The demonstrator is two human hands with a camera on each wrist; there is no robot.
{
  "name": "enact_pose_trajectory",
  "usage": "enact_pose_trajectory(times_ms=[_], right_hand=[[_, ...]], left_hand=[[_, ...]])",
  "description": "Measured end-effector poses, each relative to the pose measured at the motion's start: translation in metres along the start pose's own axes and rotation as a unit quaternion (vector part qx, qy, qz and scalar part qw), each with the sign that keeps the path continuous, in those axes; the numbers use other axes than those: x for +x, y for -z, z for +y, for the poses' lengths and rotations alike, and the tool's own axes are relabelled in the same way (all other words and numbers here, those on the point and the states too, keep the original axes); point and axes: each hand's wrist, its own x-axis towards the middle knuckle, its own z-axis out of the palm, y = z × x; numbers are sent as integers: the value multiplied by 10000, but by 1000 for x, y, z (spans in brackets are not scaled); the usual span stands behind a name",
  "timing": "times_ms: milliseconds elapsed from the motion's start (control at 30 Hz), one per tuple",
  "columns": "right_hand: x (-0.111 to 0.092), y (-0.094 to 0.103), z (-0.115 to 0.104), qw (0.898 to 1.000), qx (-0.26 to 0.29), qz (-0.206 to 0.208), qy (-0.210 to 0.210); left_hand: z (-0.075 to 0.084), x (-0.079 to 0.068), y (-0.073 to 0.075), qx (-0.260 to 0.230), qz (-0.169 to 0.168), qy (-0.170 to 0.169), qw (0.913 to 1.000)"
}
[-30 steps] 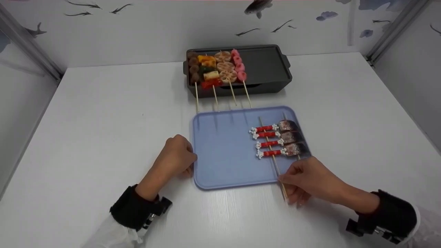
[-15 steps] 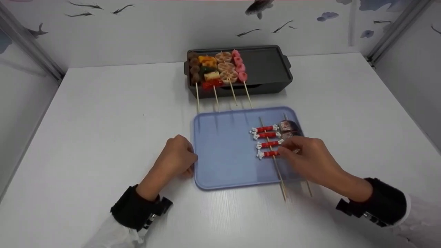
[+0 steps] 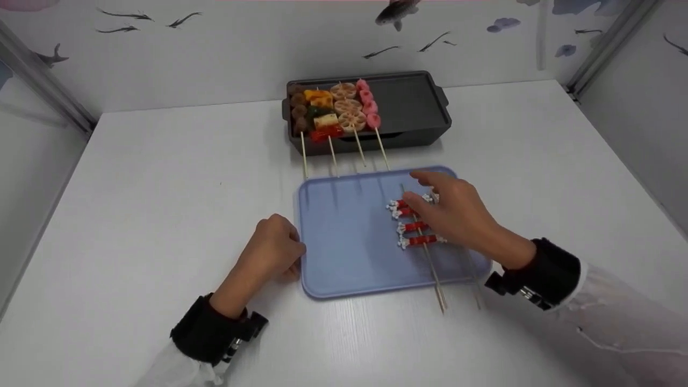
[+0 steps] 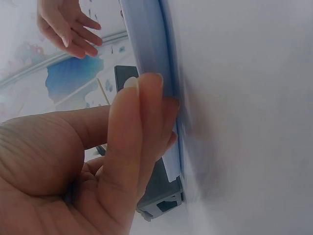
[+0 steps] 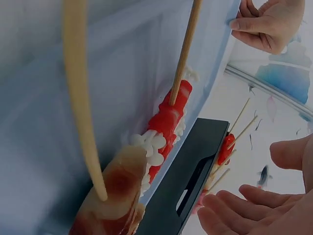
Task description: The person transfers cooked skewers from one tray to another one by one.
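Observation:
On the left rim of the blue tray point(image 3: 344, 263), my left hand point(image 3: 271, 247) pinches the edge between thumb and fingers. My right hand point(image 3: 454, 212) hovers over the tray's right side, fingers extended and apart, holding nothing. Under it lies a skewer of red pieces with white frilled ends point(image 3: 422, 240), its stick reaching past the tray's front edge. Beside this, a brown-and-white chunk skewer point(image 5: 120, 183) shows in the right wrist view; the hand covers most of it in the head view.
Behind the tray stands a black rectangular grill point(image 3: 411, 105). On its left half lie skewers of brown balls point(image 3: 299, 112), mixed vegetables point(image 3: 325, 121), lotus root slices point(image 3: 349, 106) and pink balls point(image 3: 370, 106), sticks pointing forward. A patterned white wall point(image 3: 215, 54) rises behind.
My right hand has moved from the skewers' stick ends at the tray's front, up over the food pieces toward the far edge, and its fingers have spread. The left hand stays on the rim.

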Motion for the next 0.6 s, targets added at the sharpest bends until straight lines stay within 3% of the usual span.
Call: enact_pose_trajectory(times_ms=[167,333,433,600], right_hand=[[28,1,2,9947,626,-282,-760],[54,0,0,9798,1540,-415,-1207],[69,-2,-3,9612,2261,-482,-1502],[90,-1,-4,9176,3302,-590,-2133]], left_hand=[[-1,0,-1,-47,20,-58,10000],[-1,-1,-1,-45,0,-20,10000],[-2,-1,-1,-17,12,-51,10000],[-3,-1,0,-113,5,-186,9998]])
